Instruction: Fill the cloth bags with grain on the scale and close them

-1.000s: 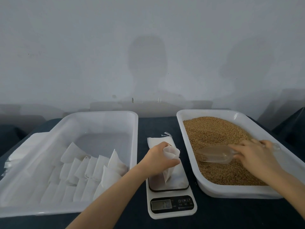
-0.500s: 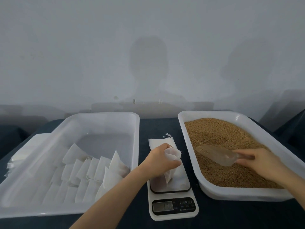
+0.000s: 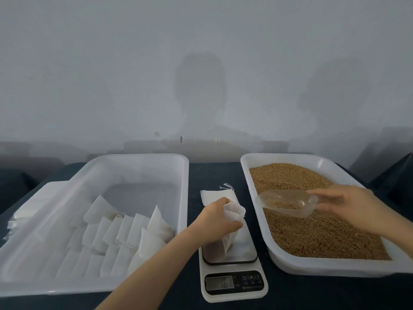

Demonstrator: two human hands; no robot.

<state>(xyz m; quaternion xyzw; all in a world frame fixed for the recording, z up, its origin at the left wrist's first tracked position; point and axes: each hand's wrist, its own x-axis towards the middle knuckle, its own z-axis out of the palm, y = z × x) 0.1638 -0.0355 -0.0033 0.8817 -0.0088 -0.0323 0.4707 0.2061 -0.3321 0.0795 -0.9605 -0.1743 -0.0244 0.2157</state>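
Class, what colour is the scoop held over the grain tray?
The scoop is clear, see-through plastic with some brown grain inside, shown in the head view.

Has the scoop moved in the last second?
Yes. The scoop has lifted out of the grain, now loaded, above the left side of the grain tray; the right hand holds it.

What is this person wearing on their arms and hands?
Nothing that shows. The left hand and right hand are bare, with no gloves, and both forearms are uncovered as far as the frame reaches: no sleeves, watch or bracelet.
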